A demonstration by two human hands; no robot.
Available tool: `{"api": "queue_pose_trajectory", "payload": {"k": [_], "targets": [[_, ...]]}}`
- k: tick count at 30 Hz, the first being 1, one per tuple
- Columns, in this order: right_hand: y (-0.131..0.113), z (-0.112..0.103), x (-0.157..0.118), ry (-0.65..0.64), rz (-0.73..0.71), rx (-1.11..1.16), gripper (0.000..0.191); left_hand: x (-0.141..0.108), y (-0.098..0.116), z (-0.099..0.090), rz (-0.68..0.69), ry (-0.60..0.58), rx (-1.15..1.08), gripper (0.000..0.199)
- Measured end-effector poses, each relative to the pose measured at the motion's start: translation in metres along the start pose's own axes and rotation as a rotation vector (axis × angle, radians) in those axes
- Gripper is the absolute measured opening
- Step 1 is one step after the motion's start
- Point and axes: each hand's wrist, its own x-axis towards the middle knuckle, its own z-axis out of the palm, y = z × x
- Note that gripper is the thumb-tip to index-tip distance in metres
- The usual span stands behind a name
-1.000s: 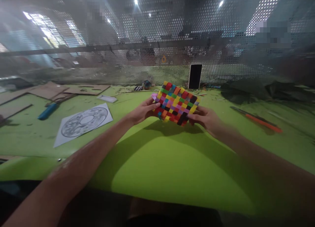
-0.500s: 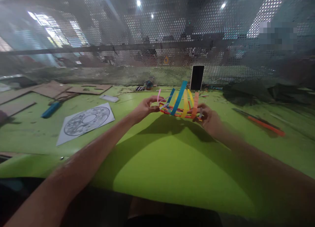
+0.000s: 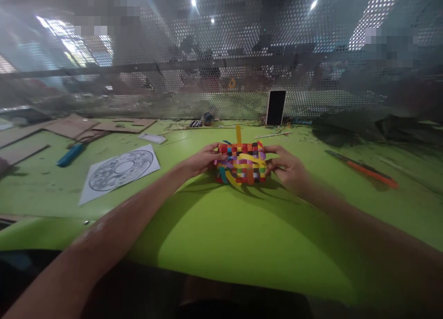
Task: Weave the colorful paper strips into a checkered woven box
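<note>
A small woven piece of many-coloured strips (image 3: pixel 247 174) is held between my two hands over the green table. Its checkered weave of red, orange, yellow and purple faces me, and loose yellow and blue strip ends stick out from it. My left hand (image 3: pixel 206 160) grips the left edge, thumb and fingers pressed on it. At the right edge, my right hand (image 3: pixel 284 167) holds it between thumb and fingers. The underside is hidden.
On the green table (image 3: pixel 242 236), a printed sheet (image 3: pixel 121 169), a blue-handled tool (image 3: pixel 71 155) and cardboard pieces (image 3: pixel 72 125) lie left. An orange-handled tool (image 3: pixel 372 171) lies right. A phone-like dark panel (image 3: pixel 276 108) stands behind, before a perforated screen (image 3: pixel 238 56).
The woven piece has turned from nearly edge-on to show its checkered face. It sits slightly lower and further left, and my right hand has moved left with it.
</note>
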Motion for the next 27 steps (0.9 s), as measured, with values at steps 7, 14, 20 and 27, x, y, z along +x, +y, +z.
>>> {"api": "queue_pose_trajectory", "payload": {"k": [7,14,20,27], "targets": [[-0.002,-0.010,0.006,0.127,0.313,0.323,0.015,-0.001,0.007,-0.004,-0.016,-0.028,0.037,0.034],[0.004,0.000,0.004,-0.100,0.602,0.389,0.075,0.004,0.001,0.003,0.086,0.094,-0.125,0.019],[0.014,0.001,0.003,0.038,0.636,0.421,0.081,0.005,0.001,0.002,0.030,0.022,-0.258,0.028],[0.022,-0.001,0.008,0.135,0.494,0.445,0.063,-0.002,0.002,-0.012,0.021,-0.323,-0.238,0.075]]}}
